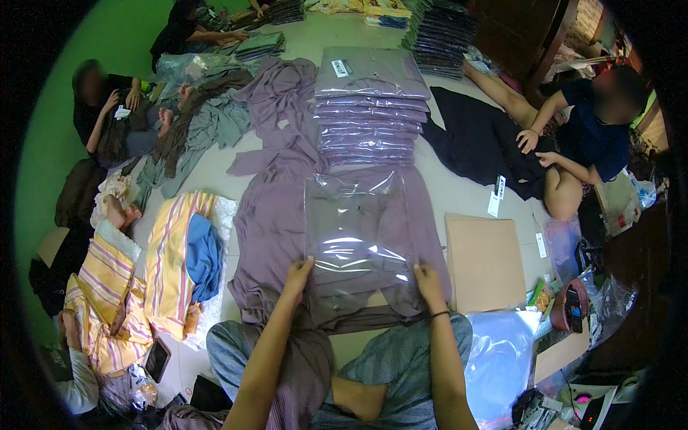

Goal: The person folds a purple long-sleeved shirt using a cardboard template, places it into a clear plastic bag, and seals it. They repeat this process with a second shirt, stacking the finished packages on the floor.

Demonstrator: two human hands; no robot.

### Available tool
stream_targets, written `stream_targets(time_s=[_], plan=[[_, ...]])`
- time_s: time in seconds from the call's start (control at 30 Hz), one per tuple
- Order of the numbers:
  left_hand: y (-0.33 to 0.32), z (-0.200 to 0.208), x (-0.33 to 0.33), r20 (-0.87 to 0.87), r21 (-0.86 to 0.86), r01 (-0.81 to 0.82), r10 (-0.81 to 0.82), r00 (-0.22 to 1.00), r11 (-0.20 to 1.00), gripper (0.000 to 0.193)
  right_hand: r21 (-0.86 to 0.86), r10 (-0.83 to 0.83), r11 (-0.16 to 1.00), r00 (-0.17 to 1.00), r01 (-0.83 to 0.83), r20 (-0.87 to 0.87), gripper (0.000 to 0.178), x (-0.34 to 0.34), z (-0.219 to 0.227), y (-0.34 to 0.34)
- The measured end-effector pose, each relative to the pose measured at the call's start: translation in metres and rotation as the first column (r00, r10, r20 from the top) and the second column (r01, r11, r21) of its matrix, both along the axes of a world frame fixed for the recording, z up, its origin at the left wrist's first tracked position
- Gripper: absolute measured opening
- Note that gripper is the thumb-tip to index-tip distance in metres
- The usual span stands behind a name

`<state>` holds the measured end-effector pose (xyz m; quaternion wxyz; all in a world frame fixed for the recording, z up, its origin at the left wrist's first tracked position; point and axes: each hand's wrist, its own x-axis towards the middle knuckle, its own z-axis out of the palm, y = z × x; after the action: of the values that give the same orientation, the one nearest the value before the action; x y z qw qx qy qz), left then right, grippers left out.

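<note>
Between my two hands is a clear plastic bag, spread flat with bright glare across it. My left hand pinches its left edge, and my right hand grips the right edge. Mauve fabric shows through the plastic; whether any of it is inside the bag I cannot tell. Under and around the bag lies a mauve garment, spread out on the floor. Just beyond stands a stack of folded mauve garments in clear bags, with a paper tag on the top one.
Brown cardboard sheets and clear plastic bags lie on my right. To the left are yellow striped fabric and a phone. One co-worker handles black cloth at the right; others sit at the left.
</note>
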<state>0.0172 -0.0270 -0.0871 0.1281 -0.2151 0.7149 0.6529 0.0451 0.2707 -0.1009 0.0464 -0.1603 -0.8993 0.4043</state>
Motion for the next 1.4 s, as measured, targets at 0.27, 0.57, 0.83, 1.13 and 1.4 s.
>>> stream_targets(time_s=[0.27, 0.57, 0.83, 1.13, 1.4], plan=[[-0.023, -0.019, -0.008, -0.225, 0.069, -0.101, 0.114, 0.968, 0.992, 0.027, -0.348, 0.013, 0.936, 0.981, 0.056, 0.193, 0.023, 0.007, 0.009, -0.001], [-0.060, 0.009, 0.052, 0.223, 0.075, 0.223, -0.234, 0.946, 0.972, 0.030, -0.519, 0.289, 0.855, 0.856, -0.028, 0.429, 0.016, 0.048, 0.023, 0.017], [-0.057, 0.022, 0.049, 0.104, 0.175, 0.143, -0.163, 0.981, 0.974, 0.025, -0.747, 0.241, 0.646, 0.888, 0.155, 0.392, 0.012, 0.044, 0.040, 0.009], [-0.064, 0.222, 0.016, -0.546, 0.262, 0.354, -0.165, 0.822, 0.898, 0.022, -0.913, 0.076, 0.234, 0.942, -0.335, -0.326, 0.011, 0.040, 0.212, 0.011], [-0.058, 0.302, 0.027, -0.496, 0.305, 0.196, -0.021, 0.868, 0.932, 0.025, -0.882, -0.017, 0.127, 0.888, -0.455, -0.460, 0.015, 0.042, 0.282, -0.007]])
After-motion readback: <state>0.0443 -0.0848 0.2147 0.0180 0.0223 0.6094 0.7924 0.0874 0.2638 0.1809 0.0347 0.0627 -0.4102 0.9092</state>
